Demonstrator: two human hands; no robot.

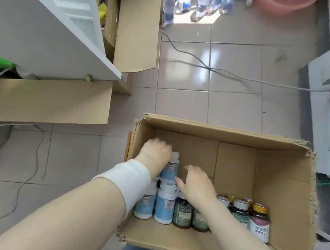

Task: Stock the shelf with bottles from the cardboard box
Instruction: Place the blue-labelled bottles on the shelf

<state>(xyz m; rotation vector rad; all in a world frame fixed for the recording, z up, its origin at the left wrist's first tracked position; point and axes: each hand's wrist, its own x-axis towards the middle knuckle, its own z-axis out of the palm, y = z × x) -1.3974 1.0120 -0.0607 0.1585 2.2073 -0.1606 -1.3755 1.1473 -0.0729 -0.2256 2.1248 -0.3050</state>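
Forearms (75, 214) over cardboard box (283, 183); left hand (155, 154) blurred against blue bottle (171, 169), grip unclear; right hand (197, 185) spread just beside it.

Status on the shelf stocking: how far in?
Done: the far part of the cardboard box shows a bare bottom, so some stock may be out; no bottles show on the visible part of the white shelf. In hand: left hand at a blue-labelled bottle, grip blurred; right hand open beside it. Left: the row of bottles along the near wall.
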